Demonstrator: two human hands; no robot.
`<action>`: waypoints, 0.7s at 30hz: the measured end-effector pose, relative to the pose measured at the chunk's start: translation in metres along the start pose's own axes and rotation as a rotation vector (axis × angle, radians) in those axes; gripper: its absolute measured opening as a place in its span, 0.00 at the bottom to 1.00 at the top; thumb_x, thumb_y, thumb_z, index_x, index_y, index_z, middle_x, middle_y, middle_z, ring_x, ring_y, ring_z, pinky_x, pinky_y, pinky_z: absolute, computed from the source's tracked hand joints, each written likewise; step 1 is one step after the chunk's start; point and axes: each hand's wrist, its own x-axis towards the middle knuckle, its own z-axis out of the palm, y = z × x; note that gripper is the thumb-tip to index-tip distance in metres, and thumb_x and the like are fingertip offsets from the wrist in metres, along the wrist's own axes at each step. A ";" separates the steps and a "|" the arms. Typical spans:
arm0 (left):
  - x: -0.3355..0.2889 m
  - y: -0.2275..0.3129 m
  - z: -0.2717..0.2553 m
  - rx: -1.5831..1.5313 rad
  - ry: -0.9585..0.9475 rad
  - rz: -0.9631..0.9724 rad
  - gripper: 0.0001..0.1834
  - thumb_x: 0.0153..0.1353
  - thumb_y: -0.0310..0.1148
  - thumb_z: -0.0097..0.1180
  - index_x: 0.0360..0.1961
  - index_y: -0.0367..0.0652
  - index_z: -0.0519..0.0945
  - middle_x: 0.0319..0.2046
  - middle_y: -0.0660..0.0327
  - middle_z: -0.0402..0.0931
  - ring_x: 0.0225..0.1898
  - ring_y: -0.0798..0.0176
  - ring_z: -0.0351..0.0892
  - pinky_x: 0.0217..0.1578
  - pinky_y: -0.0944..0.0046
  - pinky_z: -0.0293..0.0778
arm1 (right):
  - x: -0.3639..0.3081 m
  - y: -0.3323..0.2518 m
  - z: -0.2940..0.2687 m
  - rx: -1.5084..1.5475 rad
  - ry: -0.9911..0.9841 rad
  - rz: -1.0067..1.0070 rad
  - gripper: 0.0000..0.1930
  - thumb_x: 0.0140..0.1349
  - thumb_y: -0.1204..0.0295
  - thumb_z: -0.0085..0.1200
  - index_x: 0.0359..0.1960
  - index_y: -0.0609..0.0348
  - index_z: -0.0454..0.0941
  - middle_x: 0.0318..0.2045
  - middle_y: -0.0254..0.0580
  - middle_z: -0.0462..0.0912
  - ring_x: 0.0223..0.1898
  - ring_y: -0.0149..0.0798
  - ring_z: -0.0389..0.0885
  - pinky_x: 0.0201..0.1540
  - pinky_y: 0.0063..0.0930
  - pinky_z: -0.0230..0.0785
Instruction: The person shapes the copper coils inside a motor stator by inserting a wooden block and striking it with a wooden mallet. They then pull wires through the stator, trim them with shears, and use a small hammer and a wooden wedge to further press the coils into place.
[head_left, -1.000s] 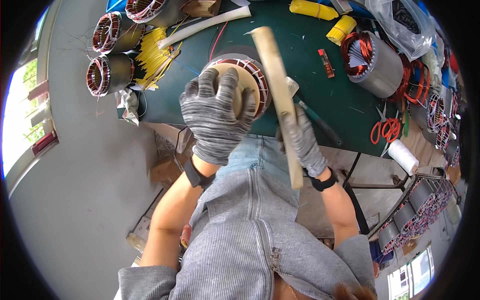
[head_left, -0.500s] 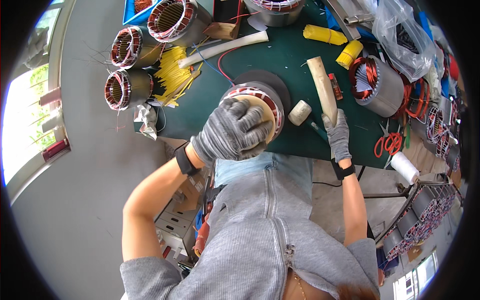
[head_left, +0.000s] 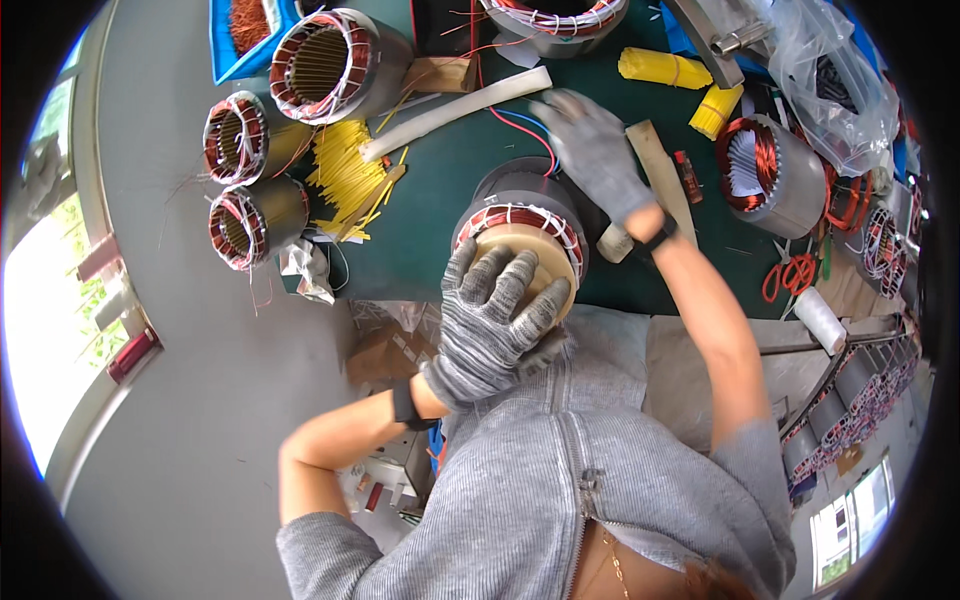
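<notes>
At the table's point(head_left: 430, 220) near edge, the left hand point(head_left: 490, 320) lies, fingers spread, on the round disc point(head_left: 555, 258) over the coil ring point(head_left: 520, 216), apparently steadying it; the next move calls for even pressure. Whether the blurred right hand's point(head_left: 595, 155) fingers hold anything, I cannot tell.

Left hand point(head_left: 495, 330) gloved in matt, rough-looking knit cloth; right hand point(head_left: 592, 150) in similar grey cloth, weave blurred; disc point(head_left: 548, 264) under the left palm smooth and dull, wood or plastic, cannot be told; winding point(head_left: 548, 220) beneath it of copper-coloured wire with a slight gloss; steel-grey shell point(head_left: 797, 180) at right smooth, satin metal; batten point(head_left: 663, 175) of matt wood; bag point(head_left: 845, 75) thin, glossy, crumpled plastic; tabletop point(head_left: 425, 265) smooth, mostly matt; sweater point(head_left: 505, 490) ribbed cloth, its zip point(head_left: 591, 480) shiny metal.
</notes>
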 end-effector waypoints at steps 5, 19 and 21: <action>0.005 -0.012 0.015 -0.114 0.079 0.149 0.21 0.43 0.47 0.63 0.39 0.53 0.79 0.41 0.55 0.72 0.44 0.49 0.72 0.45 0.47 0.71 | 0.062 0.011 0.069 -0.191 -0.229 -0.094 0.17 0.50 0.72 0.53 0.44 0.52 0.72 0.43 0.39 0.74 0.46 0.39 0.75 0.47 0.37 0.69; -0.004 0.011 0.013 -0.061 0.043 -0.121 0.25 0.42 0.42 0.63 0.46 0.53 0.78 0.49 0.56 0.69 0.54 0.47 0.64 0.53 0.47 0.63 | -0.045 0.003 -0.073 1.145 -0.328 0.490 0.28 0.62 0.50 0.46 0.52 0.63 0.66 0.38 0.39 0.75 0.42 0.31 0.74 0.47 0.26 0.66; -0.005 0.017 0.008 -0.084 0.051 -0.161 0.26 0.42 0.39 0.64 0.48 0.51 0.77 0.51 0.54 0.67 0.56 0.46 0.61 0.55 0.47 0.60 | -0.036 -0.012 -0.074 1.399 -0.124 0.498 0.30 0.64 0.49 0.43 0.55 0.63 0.63 0.36 0.38 0.75 0.41 0.29 0.73 0.46 0.25 0.66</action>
